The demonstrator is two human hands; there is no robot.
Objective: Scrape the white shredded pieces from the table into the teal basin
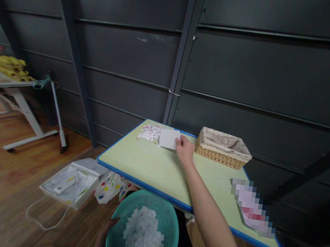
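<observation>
My right hand (184,149) reaches across the pale green table (151,167) and pinches the edge of a white card (169,139) lying near the far edge. A pile of small patterned paper scraps (150,133) lies just left of the card. Below the table's near edge, my left hand (102,241) grips the rim of a teal plastic basket (165,219) that holds a heap of white paper scraps (143,235).
A lined wicker basket (223,148) stands at the table's far right. A blurred flat item (252,206) lies at the right front. On the wooden floor sit a white box with a cord (72,182) and a spotted bag (109,185). A white-legged table (16,89) stands left.
</observation>
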